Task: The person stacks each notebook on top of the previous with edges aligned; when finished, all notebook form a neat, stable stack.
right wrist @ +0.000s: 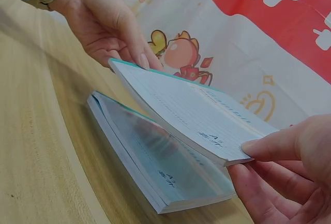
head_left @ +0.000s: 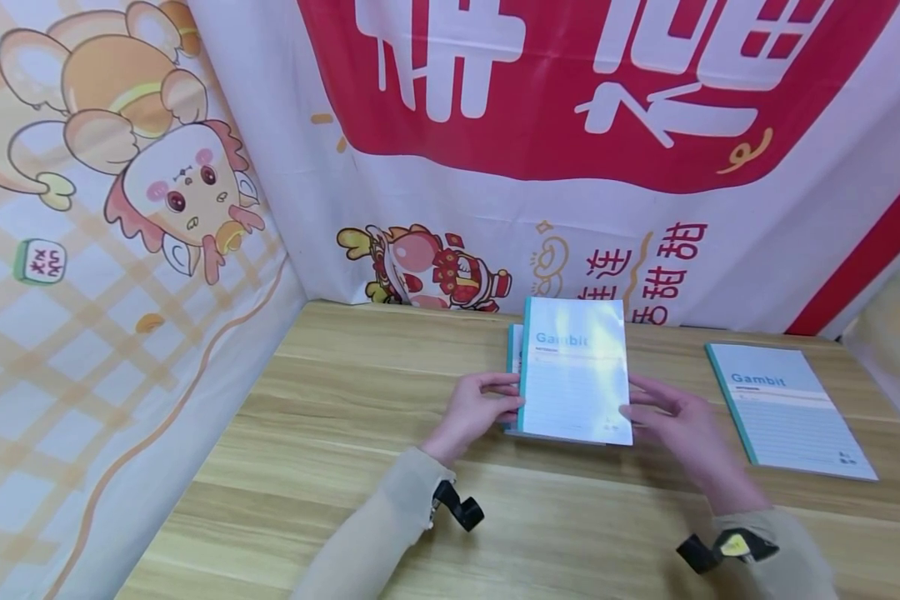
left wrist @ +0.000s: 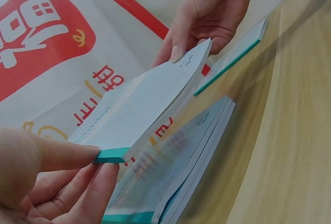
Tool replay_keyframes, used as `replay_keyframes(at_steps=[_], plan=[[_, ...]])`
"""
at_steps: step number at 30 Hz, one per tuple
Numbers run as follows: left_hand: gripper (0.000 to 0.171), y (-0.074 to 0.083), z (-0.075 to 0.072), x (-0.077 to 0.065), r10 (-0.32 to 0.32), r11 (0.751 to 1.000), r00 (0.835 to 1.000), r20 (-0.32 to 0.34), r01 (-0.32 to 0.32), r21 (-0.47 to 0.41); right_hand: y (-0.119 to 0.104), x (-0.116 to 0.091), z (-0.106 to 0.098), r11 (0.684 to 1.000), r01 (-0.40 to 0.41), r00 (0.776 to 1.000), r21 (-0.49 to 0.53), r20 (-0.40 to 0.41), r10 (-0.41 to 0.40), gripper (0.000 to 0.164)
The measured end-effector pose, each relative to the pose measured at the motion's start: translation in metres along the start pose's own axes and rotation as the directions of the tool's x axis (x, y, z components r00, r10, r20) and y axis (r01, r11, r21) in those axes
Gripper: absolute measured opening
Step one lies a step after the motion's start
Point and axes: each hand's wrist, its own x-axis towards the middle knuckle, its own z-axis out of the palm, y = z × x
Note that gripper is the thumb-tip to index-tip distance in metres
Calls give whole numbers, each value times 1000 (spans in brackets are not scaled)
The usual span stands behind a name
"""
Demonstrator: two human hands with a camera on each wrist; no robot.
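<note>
A light blue Gambit notebook (head_left: pixel 576 375) with a teal spine is held between both hands, lifted above a stack of similar notebooks (right wrist: pixel 155 157). My left hand (head_left: pixel 476 412) pinches its spine edge, thumb on the cover and fingers beneath, as the left wrist view shows. On the opposite edge, my right hand (head_left: pixel 678 429) pinches near the lower corner, thumb on top. The stack lies on the table right under it, mostly covered in the head view. In both wrist views a gap separates the held notebook from the stack.
Another Gambit notebook (head_left: pixel 791 408) lies flat on the wooden table (head_left: pixel 330 375), to the right of my right hand. Behind the table hangs a printed white and red cloth (head_left: pixel 435 183). A patterned cloth (head_left: pixel 120 333) borders the left side.
</note>
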Motion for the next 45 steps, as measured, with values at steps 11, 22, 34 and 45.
replay_keyframes(at_steps=[11, 22, 34, 45], plan=[[33, 0, -11, 11, -15, 999, 999, -46, 17, 48, -1, 17, 11, 999, 31, 1000, -34, -7, -31, 68], [30, -4, -15, 18, 1, 994, 998, -60, 6, 109, 3, 28, 18, 999, 52, 998, 4, -19, -52, 62], [32, -19, -13, 25, 1, 991, 999, -54, 6, 136, 12, 35, 26, 1000, 14, 1000, 1, -21, -14, 58], [31, -17, -11, 24, -23, 988, 998, -66, 33, 153, 15, 36, 27, 1000, -25, 1000, -3, -15, 25, 57]])
